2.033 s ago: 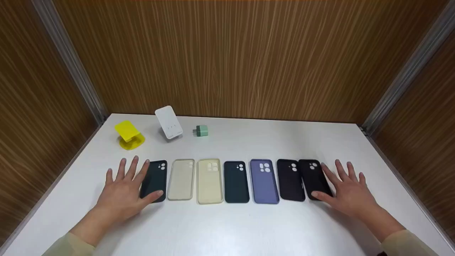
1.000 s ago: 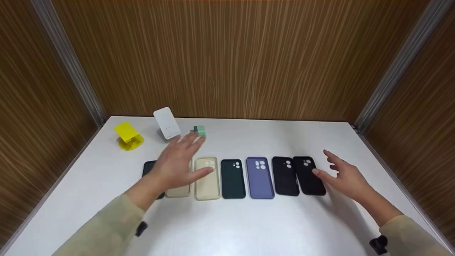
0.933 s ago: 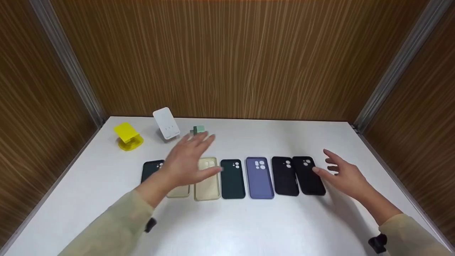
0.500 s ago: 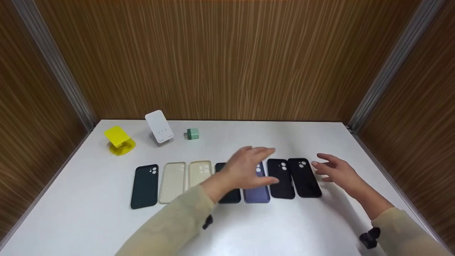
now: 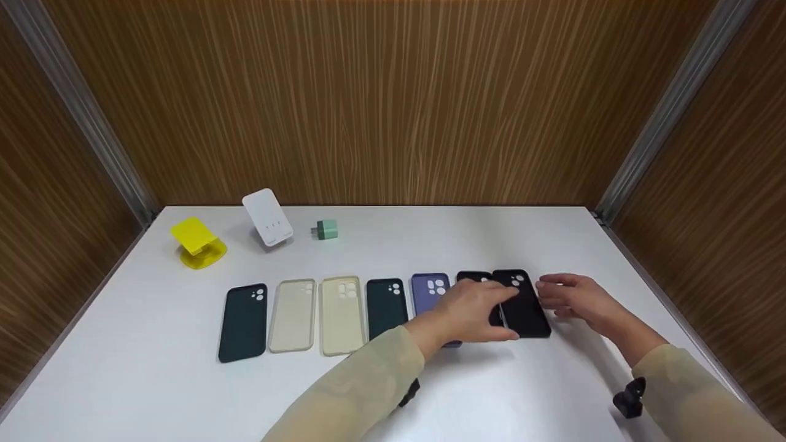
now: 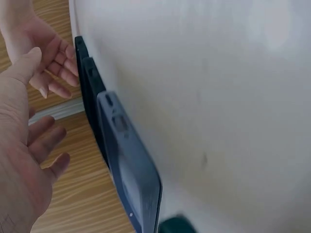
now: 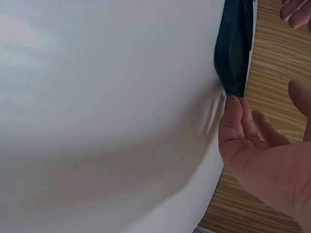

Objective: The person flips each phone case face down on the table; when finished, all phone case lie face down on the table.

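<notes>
- Our left hand (image 5: 476, 310) reaches across to the right end of the row and lies over the second black case (image 5: 482, 288), with the thumb down by the near edge of the rightmost black case (image 5: 525, 302). Fingers are straight and spread, not wrapped around anything.
- From the left wrist view the palm looks like it hangs just above the cases rather than pressing on them, but honestly we can't tell for sure if the fingertips touch.
- Our right hand (image 5: 574, 298) sits just to the right of that rightmost black case, fingers loosely bent and pointing at its edge. In the right wrist view the fingertips (image 7: 233, 109) are right at the case's corner and hold nothing.
- Both black cases lie flat on the white table (image 5: 430, 393), side by side and touching or nearly so, at the right end of the line.
- The rest of the row, going left: purple case (image 5: 430, 288) partly under our left wrist, dark green case (image 5: 385, 306), cream case (image 5: 341, 313), clear case (image 5: 293, 314), and another dark green case (image 5: 244, 320) at the far left.
- Further back, near the wood wall: a yellow phone stand (image 5: 196, 242), a white stand (image 5: 267, 216) tilted back, and a little green charger plug (image 5: 326, 229).
</notes>
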Tool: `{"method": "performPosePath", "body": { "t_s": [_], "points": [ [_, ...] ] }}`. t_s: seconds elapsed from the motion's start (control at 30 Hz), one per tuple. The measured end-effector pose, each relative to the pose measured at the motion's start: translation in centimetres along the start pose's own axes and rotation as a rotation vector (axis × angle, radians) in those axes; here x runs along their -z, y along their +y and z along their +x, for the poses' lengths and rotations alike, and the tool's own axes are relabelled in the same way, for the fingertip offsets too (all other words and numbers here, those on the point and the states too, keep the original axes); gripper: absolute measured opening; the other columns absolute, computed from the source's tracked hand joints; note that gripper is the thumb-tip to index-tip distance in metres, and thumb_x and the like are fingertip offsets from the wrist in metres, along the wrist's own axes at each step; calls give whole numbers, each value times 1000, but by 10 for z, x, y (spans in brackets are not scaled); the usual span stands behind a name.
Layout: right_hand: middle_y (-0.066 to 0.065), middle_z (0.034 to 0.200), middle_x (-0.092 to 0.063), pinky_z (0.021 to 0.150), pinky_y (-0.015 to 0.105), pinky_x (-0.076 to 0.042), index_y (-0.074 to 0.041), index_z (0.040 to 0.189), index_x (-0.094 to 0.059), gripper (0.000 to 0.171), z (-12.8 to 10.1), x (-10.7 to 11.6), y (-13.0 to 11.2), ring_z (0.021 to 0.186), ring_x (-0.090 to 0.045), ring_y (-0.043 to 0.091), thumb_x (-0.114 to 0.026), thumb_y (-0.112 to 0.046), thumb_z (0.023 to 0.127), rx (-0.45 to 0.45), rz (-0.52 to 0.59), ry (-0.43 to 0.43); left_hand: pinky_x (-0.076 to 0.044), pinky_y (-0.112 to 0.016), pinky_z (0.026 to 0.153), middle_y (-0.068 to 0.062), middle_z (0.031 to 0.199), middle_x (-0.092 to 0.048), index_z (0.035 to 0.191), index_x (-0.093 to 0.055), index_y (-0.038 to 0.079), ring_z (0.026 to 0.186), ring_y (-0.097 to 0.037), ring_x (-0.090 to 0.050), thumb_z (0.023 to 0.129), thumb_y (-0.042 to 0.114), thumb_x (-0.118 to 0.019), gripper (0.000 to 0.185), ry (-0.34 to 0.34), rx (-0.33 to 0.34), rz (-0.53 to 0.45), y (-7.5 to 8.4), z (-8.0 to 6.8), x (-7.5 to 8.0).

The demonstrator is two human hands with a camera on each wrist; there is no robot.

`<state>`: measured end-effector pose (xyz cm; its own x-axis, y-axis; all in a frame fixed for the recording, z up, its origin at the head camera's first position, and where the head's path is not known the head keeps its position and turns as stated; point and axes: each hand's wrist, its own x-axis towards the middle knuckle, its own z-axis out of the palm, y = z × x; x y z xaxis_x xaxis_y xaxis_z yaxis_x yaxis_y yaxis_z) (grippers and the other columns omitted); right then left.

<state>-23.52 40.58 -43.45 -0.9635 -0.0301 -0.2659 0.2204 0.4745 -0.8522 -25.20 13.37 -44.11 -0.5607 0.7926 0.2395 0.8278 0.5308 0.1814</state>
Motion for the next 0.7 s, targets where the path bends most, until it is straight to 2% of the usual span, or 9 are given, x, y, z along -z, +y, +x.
{"method": "performPosePath", "body": {
  "t_s": [0.13, 0.23, 0.43, 0.7],
  "points": [
    [25, 141, -64, 84, 32, -59, 11, 154, -43, 68, 5, -2, 5, 119, -69, 26, -63, -35, 107, -13, 0, 2, -44, -30, 112, 7, 148, -62, 155, -57, 26, 132, -7, -58, 94, 63, -72, 73, -28, 8, 11, 4, 8, -9],
    [23, 139, -65, 80, 31, -57, 11, 151, -48, 63, 8, -2, 8, 115, -67, 24, -63, -32, 107, -13, -45, -4, -44, -30, 110, 7, 147, -62, 151, -61, 26, 133, -8, -58, 93, 63, -73, 70, -58, 11, 15, 7, 13, -16],
    [21, 142, -61, 83, 33, -55, 9, 149, -52, 59, 11, -4, 13, 121, -57, 33, -64, -30, 106, -12, -120, -26, -45, -27, 108, 8, 143, -65, 143, -68, 27, 130, -8, -59, 90, 62, -76, 64, -92, 29, -1, 10, 18, -26],
    [21, 143, -60, 85, 33, -54, 9, 149, -52, 58, 11, -4, 16, 125, -54, 35, -66, -27, 105, -1, -107, -41, -41, -23, 112, 10, 137, -68, 137, -73, 26, 129, -8, -59, 92, 58, -77, 56, -133, 92, -37, 9, 22, -30]
  ]
}}
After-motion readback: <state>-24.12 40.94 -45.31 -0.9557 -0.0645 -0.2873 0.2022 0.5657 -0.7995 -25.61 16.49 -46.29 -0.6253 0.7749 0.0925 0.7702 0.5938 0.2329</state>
